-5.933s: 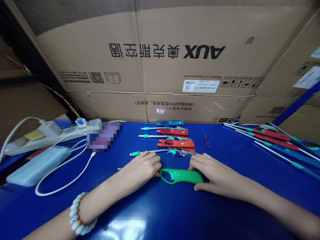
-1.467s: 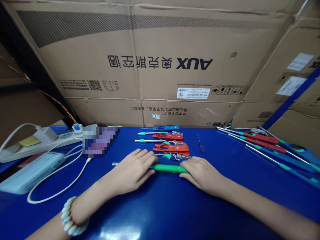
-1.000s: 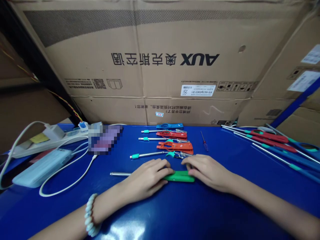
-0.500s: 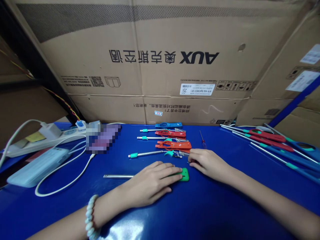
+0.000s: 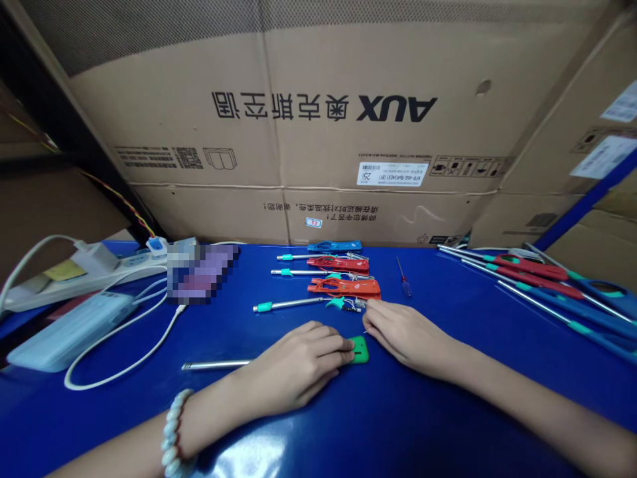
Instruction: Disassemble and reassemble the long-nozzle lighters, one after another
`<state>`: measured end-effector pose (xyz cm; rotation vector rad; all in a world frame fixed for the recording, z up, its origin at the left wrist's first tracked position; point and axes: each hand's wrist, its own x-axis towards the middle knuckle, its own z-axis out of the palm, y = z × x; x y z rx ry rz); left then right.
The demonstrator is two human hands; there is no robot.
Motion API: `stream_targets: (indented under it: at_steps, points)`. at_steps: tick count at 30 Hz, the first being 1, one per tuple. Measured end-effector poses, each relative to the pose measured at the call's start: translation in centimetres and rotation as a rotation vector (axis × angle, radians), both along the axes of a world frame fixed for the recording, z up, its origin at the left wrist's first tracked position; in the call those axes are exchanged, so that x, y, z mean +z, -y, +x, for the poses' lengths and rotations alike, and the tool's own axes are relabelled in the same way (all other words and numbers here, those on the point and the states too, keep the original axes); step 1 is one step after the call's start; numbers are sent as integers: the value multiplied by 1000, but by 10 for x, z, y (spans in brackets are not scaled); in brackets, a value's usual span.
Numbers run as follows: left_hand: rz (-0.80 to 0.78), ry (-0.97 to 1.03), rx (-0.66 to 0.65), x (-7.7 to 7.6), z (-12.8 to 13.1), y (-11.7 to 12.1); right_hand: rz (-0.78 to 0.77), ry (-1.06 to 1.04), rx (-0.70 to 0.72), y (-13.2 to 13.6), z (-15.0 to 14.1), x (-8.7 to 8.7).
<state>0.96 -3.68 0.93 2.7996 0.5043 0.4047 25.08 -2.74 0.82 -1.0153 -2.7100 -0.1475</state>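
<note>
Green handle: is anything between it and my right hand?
Only a thin pale sliver, too small to identify, shows at the fingers of the right hand. Nothing else visible stands between them and the bare end of the green handle. The left hand covers more of it.

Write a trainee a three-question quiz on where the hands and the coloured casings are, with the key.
1. The left hand's fingers are on:
A) the white cable
B) the green casing
C) the power strip

2. True or false: the right hand is holding the screwdriver by its handle.

3. Order these from nearest the person to farthest: red casing in the middle row, blue casing behind it, orange casing.

Key: 1 B; 2 False; 3 orange, red, blue.
</note>
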Motion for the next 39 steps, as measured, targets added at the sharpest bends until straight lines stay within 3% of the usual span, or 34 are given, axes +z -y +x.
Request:
stream_targets:
  at_steps: [4, 12, 25, 39]
  points:
    - [5, -23, -32, -1, -2, -1, 32, 18, 66, 6, -4, 1]
    - [41, -51, -42, -1, -2, -2, 245, 91, 106, 8, -6, -8]
    - [55, -59, -48, 0, 0, 0, 255, 254, 85, 18, -15, 1]
    - [59, -59, -53, 1, -1, 1, 219, 253, 87, 17, -16, 0]
